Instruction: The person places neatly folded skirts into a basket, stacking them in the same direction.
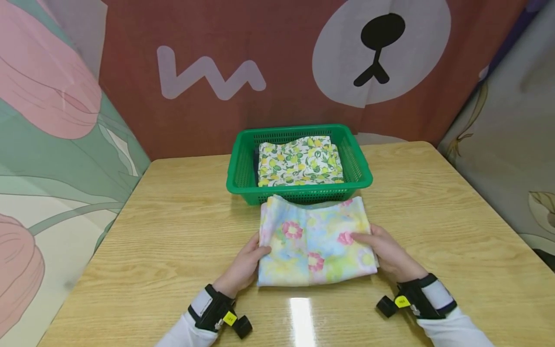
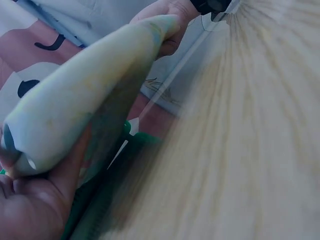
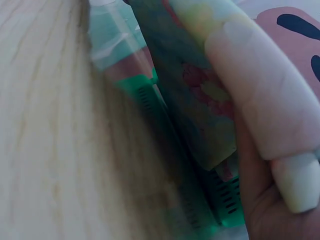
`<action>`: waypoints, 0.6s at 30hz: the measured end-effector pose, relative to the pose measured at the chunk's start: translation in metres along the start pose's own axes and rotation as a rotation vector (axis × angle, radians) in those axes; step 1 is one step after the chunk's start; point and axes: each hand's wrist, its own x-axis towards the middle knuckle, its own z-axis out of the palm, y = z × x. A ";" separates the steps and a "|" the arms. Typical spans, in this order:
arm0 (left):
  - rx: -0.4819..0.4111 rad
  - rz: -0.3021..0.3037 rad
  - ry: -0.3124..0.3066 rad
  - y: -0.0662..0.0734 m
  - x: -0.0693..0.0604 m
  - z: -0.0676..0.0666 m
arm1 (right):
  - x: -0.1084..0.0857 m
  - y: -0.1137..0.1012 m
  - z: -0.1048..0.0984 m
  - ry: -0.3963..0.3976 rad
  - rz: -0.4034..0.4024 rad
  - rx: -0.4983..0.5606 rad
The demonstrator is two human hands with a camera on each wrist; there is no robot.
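Observation:
A folded pastel cloth with pink flowers (image 1: 321,246) is held up above the table, just in front of the basket. My left hand (image 1: 244,265) grips its left edge, thumb on the near face and the other fingers behind. At the opposite edge my right hand (image 1: 392,253) pinches the cloth the same way. Seen in the left wrist view, the folded layers of the cloth (image 2: 75,100) bulge and stand off the tabletop. The right wrist view shows the right thumb (image 3: 265,85) lying across the fabric.
Behind the cloth stands a green plastic basket (image 1: 366,179) with perforated sides. Inside it lies a folded lemon-print cloth (image 1: 301,161), with something dark beside it at the left. Everything rests on a wooden table (image 1: 173,217) backed by a printed curtain (image 1: 277,111).

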 end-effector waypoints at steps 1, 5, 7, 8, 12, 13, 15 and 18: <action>-0.003 0.004 0.002 0.001 -0.001 0.000 | -0.001 -0.001 0.000 0.001 -0.008 0.000; -0.020 0.017 -0.006 0.002 -0.004 0.003 | -0.005 -0.007 0.002 0.001 -0.024 0.006; -0.026 0.031 -0.022 0.004 -0.006 0.004 | -0.006 -0.009 0.002 0.000 -0.022 0.010; -0.030 0.036 -0.029 0.004 -0.007 0.004 | -0.007 -0.011 0.002 -0.001 -0.024 0.010; -0.037 0.058 -0.043 0.007 -0.008 0.006 | -0.010 -0.016 0.002 0.008 -0.032 -0.017; -0.037 0.061 -0.045 0.007 -0.009 0.006 | -0.010 -0.017 0.002 0.014 -0.036 -0.029; -0.031 0.064 -0.046 0.009 -0.009 0.006 | -0.012 -0.020 0.002 0.018 -0.052 -0.057; -0.016 0.067 -0.045 0.012 -0.012 0.006 | -0.015 -0.024 0.003 0.006 -0.074 -0.063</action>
